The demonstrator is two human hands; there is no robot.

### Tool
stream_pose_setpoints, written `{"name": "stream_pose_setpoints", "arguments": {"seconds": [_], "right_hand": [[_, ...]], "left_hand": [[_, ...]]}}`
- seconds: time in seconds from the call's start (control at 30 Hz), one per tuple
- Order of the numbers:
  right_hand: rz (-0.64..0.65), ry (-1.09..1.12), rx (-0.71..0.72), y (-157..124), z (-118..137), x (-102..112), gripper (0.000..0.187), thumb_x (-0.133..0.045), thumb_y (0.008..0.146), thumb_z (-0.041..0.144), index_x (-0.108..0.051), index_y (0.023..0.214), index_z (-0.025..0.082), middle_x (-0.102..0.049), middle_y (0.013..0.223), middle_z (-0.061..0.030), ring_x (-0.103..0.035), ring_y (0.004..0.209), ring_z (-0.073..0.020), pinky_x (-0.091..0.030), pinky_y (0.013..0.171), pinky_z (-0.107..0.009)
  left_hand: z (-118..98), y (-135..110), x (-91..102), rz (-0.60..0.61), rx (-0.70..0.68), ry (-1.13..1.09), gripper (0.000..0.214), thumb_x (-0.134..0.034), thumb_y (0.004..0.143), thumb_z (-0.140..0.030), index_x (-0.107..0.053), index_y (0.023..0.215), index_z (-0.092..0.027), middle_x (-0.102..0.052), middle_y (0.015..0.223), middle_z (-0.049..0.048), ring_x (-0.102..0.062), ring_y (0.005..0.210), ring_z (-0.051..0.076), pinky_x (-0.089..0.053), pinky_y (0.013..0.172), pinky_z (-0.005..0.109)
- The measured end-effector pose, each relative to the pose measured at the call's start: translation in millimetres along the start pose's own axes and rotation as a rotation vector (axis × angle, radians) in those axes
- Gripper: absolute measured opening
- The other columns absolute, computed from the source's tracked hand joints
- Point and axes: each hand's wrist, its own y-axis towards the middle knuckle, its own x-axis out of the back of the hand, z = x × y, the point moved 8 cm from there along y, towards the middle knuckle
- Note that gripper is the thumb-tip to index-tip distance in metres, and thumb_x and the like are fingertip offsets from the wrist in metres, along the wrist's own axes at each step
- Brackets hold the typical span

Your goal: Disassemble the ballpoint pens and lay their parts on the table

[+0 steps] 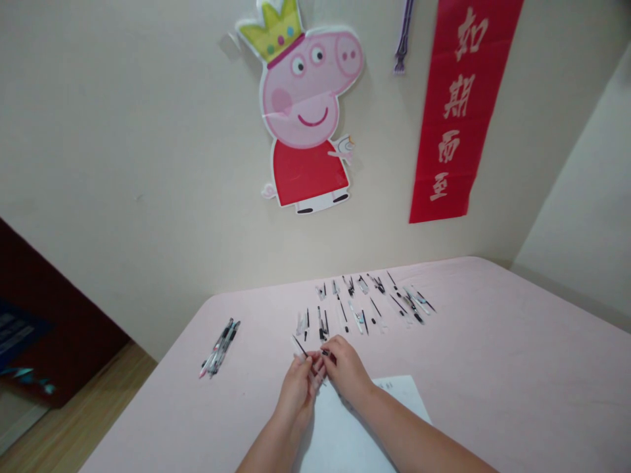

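Both hands meet over the pink table [493, 368], just beyond a white sheet of paper [345, 433]. My left hand [298, 384] is closed around a clear pen barrel with a thin black refill [299, 345] sticking out toward the upper left. My right hand [345, 368] pinches a small dark pen part [326, 353] against it. Rows of loose pen parts [365, 305] lie just beyond the hands. A bundle of whole pens [219, 348] lies to the left.
A cartoon pig cutout [305, 112] and a red banner [458, 112] with gold characters hang on the cream wall behind the table. A dark cabinet [44, 328] and wooden floor [73, 420] are at the lower left.
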Motion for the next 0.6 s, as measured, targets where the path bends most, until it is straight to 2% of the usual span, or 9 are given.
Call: {"name": "stream_pose_setpoints", "arguments": {"seconds": [0.17, 0.37, 0.6], "right_hand": [[0.009, 0.019, -0.036, 2, -2, 1, 0.026, -0.053, 0.074, 0.0, -0.071, 0.08, 0.017, -0.063, 0.083, -0.0064, -0.06, 0.081, -0.0172, -0.047, 0.077, -0.028], [-0.162, 0.128, -0.041, 5, -14, 11, 0.022, -0.055, 0.077, 0.007, -0.071, 0.09, 0.015, -0.065, 0.087, -0.0079, -0.061, 0.085, -0.0186, -0.048, 0.081, -0.03], [-0.123, 0.105, -0.019, 3, -5, 11, 0.022, -0.054, 0.08, 0.012, -0.072, 0.09, 0.019, -0.062, 0.085, -0.0056, -0.059, 0.08, -0.0174, -0.048, 0.075, -0.029]], "left_hand": [[-2, 5, 1.7, -0.017, -0.025, -0.022, 0.021, -0.045, 0.084, 0.0, -0.054, 0.071, -0.014, -0.066, 0.074, 0.007, -0.067, 0.07, 0.012, -0.056, 0.074, 0.027], [0, 4, -4.5, -0.038, 0.014, -0.039, 0.021, -0.043, 0.086, -0.001, -0.053, 0.073, -0.014, -0.067, 0.075, 0.0084, -0.068, 0.07, 0.013, -0.056, 0.068, 0.025], [7, 8, -20.4, 0.003, 0.048, -0.119, 0.02, -0.043, 0.084, 0.002, -0.057, 0.081, -0.011, -0.065, 0.07, 0.006, -0.065, 0.059, 0.011, -0.055, 0.057, 0.02]]}}
